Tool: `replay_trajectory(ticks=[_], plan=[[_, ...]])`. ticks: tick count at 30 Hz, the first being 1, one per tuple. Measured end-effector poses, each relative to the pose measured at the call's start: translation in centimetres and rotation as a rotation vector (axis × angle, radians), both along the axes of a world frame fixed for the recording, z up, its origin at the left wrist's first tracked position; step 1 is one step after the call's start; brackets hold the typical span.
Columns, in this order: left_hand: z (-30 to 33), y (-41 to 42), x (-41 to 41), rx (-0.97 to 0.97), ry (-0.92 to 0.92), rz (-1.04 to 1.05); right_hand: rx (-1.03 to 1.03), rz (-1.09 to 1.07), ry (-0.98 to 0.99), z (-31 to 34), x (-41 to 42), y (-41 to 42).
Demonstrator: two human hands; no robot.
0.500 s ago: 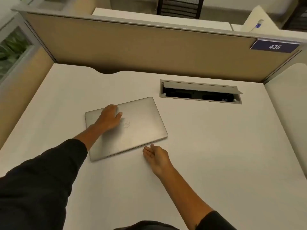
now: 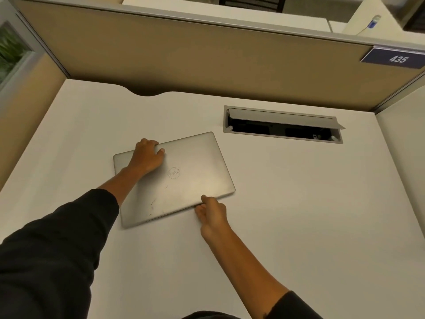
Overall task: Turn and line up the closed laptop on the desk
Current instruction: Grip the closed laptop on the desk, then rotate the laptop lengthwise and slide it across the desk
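Observation:
A closed silver laptop (image 2: 195,178) lies flat on the white desk (image 2: 299,215), skewed so its right end points away from me. My left hand (image 2: 148,156) rests on the lid's far left part, fingers curled over the far edge. My right hand (image 2: 211,211) touches the near edge by the right corner, fingertips against the laptop's side.
A grey cable box with a raised flap (image 2: 282,125) is sunk into the desk just beyond the laptop's right corner. Tan partition walls (image 2: 195,58) close off the back and left. A curved cutout (image 2: 148,92) notches the desk's far edge.
My left hand slid from the lid's middle to its far edge. My right hand moved up from the desk to the laptop's near edge. The laptop's angle looks much the same.

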State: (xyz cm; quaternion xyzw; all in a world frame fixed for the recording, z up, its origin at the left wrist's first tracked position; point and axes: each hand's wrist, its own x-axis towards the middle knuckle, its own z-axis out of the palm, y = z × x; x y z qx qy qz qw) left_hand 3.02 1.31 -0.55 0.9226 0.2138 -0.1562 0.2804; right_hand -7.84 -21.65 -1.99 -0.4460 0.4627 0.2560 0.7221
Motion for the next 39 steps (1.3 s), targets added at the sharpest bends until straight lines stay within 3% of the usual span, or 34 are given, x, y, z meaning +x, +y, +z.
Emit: replay_trajectory(ticks=[17, 39], plan=[[-0.3, 0.2, -2.4, -0.058, 0.051, 0.219, -0.222, 0.075, -0.143, 0.1, 1.6, -0.9], [-1.3, -7.7, -13.6, -0.491, 0.033, 0.596, -0.600, 0.327, -0.358, 1.4, 8.4, -5.8]])
